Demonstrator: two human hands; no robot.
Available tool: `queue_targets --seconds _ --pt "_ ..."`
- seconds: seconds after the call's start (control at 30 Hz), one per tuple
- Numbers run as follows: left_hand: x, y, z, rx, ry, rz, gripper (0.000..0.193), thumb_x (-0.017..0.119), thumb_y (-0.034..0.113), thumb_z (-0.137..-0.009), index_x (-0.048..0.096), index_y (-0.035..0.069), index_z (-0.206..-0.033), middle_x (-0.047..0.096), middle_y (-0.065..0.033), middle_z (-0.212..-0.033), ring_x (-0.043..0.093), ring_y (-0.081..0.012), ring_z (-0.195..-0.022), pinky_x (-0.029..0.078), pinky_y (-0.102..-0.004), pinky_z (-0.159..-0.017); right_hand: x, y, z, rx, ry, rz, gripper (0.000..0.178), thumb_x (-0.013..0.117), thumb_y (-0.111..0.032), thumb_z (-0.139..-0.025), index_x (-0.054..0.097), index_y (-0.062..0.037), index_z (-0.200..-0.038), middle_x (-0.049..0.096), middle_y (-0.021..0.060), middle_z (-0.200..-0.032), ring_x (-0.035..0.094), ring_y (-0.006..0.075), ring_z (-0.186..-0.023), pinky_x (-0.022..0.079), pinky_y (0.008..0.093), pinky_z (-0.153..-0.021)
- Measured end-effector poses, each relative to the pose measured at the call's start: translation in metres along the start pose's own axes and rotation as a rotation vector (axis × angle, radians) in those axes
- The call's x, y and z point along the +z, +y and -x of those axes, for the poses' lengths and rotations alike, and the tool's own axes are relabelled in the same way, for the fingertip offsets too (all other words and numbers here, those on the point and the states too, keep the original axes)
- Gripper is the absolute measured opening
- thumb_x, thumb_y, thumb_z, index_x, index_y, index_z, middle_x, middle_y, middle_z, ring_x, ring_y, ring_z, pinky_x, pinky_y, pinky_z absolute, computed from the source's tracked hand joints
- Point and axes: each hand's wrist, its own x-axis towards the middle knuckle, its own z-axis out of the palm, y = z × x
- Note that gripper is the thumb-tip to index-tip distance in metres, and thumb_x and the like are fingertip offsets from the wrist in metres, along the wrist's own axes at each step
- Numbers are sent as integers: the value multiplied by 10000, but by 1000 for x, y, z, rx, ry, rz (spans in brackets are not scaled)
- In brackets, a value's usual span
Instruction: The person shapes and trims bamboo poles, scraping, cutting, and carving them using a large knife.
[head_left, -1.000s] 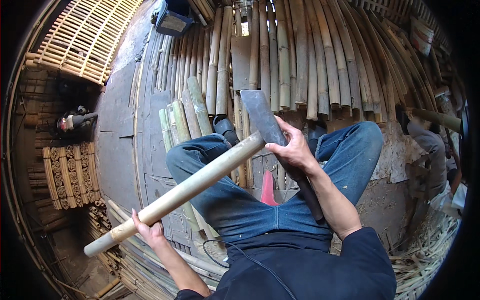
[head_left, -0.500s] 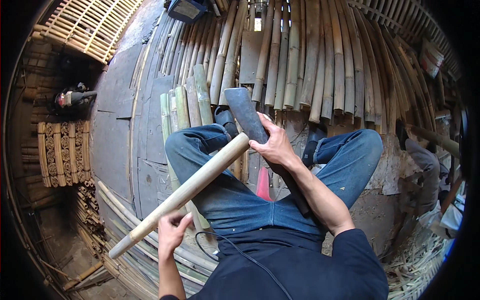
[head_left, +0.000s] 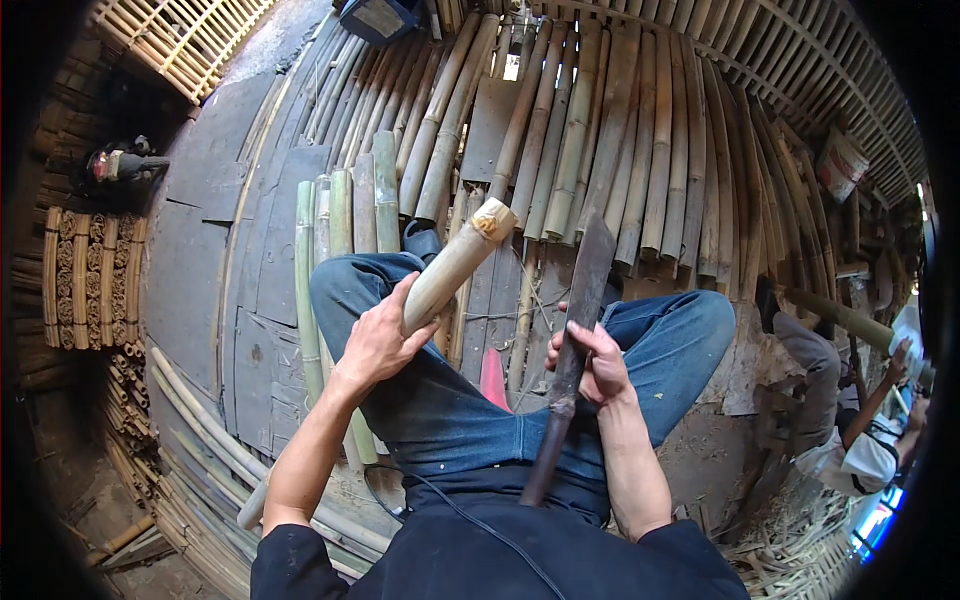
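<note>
pale round bamboo pole (head_left: 457, 265), kinda knotty up top, above the blue-denim left thigh (head_left: 430, 402), middle hidden by the forearm (head_left: 318, 440), left hand (head_left: 383, 335) wrapped round it, right hand (head_left: 604, 368) clutching a long dark knife (head_left: 568, 378)

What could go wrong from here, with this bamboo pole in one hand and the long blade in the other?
The right hand appears to grip the long blade itself, above its handle, so a slip could cut it. The blade is also close to the jeans; if dropped, it might hit a leg. Only the left hand grips the round bamboo pole, which could roll or twist.
</note>
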Motion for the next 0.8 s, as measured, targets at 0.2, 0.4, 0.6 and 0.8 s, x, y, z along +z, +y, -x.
queue_targets --seconds 0.2,0.4,0.6,0.8 --pt "3 -5 -3 -50 28 36 711 703 332 -876 368 59 -1441 630 -297 -1157 600 -459 -1109 477 -488 -951 8 14 9 85 161 24 339 542 -6 -919 415 -20 -1232 612 249 -1104 687 386 -923 584 634 -808" --pt "12 -11 -4 -122 3 -33 729 699 351 -874 364 44 -1443 631 -293 -1163 601 -455 -1106 483 -496 -945 -2 17 15 217 152 168 567 553 59 -835 337 46 -1359 605 328 -1133 693 421 -935 619 501 -818" --pt "13 -12 -7 -85 13 -81 736 672 382 -881 363 21 -1443 643 -282 -1123 645 -445 -998 519 -517 -886 12 8 42 249 166 77 621 570 31 -876 292 -33 -1427 626 279 -1084 715 319 -840 635 439 -743" --pt "22 -20 -10 -97 18 -40 680 706 379 -851 436 19 -1360 666 -281 -1044 652 -449 -977 525 -521 -863 12 24 54 276 306 511 524 538 45 -906 307 -95 -1355 664 199 -915 648 185 -585 532 293 -451"
